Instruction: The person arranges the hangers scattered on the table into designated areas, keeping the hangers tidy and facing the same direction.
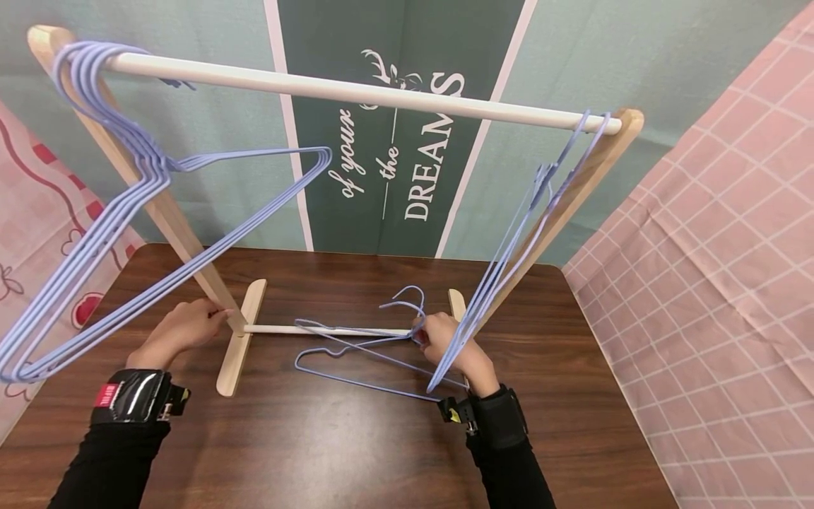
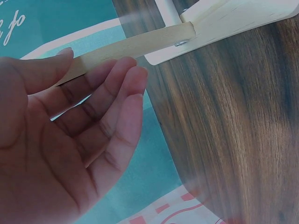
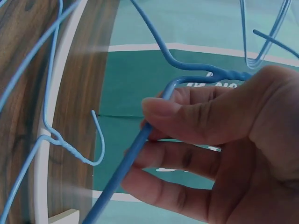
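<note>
My right hand (image 1: 445, 339) pinches the neck of a blue wire hanger (image 3: 126, 163) between thumb and fingers, low over the dark wooden table (image 1: 318, 438). That hanger (image 1: 369, 385) and a second one (image 3: 96, 140) lie across the rack's white lower crossbar (image 1: 318, 329). My left hand (image 1: 184, 329) is flat and relaxed, its fingertips (image 2: 135, 79) against the rack's left wooden leg (image 2: 131, 46), holding nothing.
The wooden rack carries a white top rod (image 1: 356, 88). Several blue hangers (image 1: 114, 233) hang at its left end and a few more (image 1: 515, 261) at its right end, just above my right hand. A pink checked cloth (image 1: 712, 297) lies to the right of the table.
</note>
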`<state>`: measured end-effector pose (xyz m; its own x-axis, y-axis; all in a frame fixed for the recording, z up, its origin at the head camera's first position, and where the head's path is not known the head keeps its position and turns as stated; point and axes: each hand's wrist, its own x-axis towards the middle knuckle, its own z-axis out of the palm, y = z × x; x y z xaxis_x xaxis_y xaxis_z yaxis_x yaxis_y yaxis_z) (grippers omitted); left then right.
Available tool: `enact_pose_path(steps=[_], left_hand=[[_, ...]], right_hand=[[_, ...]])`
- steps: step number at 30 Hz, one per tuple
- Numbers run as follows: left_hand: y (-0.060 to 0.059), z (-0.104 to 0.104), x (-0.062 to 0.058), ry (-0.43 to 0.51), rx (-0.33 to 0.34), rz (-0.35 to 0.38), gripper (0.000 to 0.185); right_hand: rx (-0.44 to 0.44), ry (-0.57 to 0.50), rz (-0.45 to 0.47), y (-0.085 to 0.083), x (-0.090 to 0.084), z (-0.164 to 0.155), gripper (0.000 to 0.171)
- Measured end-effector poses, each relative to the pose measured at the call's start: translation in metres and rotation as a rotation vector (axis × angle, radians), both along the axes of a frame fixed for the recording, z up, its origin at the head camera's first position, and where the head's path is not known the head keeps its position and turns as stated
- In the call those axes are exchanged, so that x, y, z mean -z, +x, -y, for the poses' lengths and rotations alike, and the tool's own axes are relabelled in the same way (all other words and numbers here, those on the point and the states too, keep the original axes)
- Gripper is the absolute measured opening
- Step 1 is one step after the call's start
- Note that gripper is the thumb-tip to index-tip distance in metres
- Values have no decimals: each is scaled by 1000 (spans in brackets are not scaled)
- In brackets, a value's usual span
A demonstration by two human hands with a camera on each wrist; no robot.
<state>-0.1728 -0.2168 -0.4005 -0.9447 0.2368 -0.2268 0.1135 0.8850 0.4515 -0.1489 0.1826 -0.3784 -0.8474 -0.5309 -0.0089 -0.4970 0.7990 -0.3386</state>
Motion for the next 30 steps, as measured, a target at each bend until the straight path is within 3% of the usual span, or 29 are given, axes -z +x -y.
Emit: enact_pose_path(steps=[8,19,30], left_hand=[[1,1,1,5,-9,10,39],[1,0,-1,9,-2,9,37],[1,-1,0,7,-2,3,38]], right_hand=[[-46,-38,-73,11,-15,-4,24],[-57,-92,-157,16,-14,-16,25],[51,-123,-71,25,-19,-26,25]])
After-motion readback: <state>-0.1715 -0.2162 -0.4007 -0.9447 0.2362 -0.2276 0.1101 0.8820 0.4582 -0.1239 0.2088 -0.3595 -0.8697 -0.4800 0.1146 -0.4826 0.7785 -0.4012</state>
